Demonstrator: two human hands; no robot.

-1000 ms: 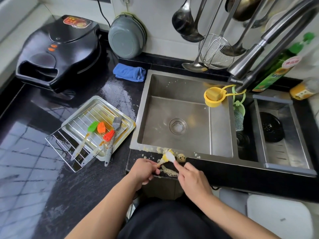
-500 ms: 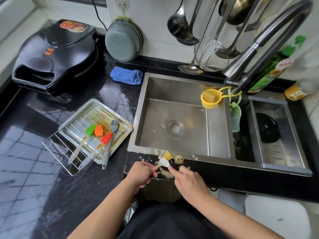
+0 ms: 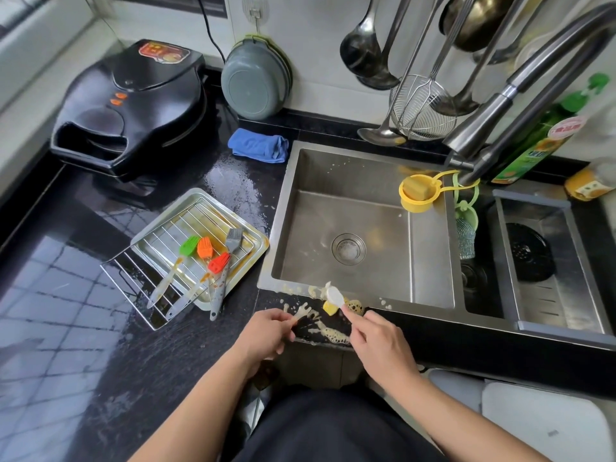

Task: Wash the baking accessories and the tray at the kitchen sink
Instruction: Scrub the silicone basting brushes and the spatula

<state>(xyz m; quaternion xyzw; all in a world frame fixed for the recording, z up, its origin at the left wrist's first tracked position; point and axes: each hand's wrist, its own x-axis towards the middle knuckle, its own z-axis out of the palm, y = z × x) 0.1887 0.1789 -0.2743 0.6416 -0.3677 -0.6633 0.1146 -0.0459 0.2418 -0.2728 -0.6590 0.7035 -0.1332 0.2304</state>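
My left hand (image 3: pixel 266 331) pinches the foamy handle of a yellow-headed silicone brush (image 3: pixel 329 308) over the counter's front edge, just before the sink (image 3: pixel 350 208). My right hand (image 3: pixel 380 341) pinches a small white tool (image 3: pixel 334 294) that touches the yellow head. Soap foam (image 3: pixel 333 335) is smeared on the counter between my hands. On the left, a metal tray (image 3: pixel 200 200) holds a wire rack (image 3: pixel 133 278). On the rack lie a green brush (image 3: pixel 190 245), an orange brush (image 3: pixel 205 246), a red brush (image 3: pixel 219 261) and a grey brush (image 3: pixel 233 236).
A faucet (image 3: pixel 500 105) arches over the sink, with a yellow cup holding a sponge (image 3: pixel 418 193) hung below it. A blue cloth (image 3: pixel 260 148), a black electric griddle (image 3: pixel 133 105) and a grey bowl (image 3: pixel 253 85) stand behind. Ladles hang on the wall. A drain basket (image 3: pixel 546 261) fills the right basin.
My hands have drawn slightly apart. The white tool now sits higher, at the sink rim. The tray and its brushes have not moved.
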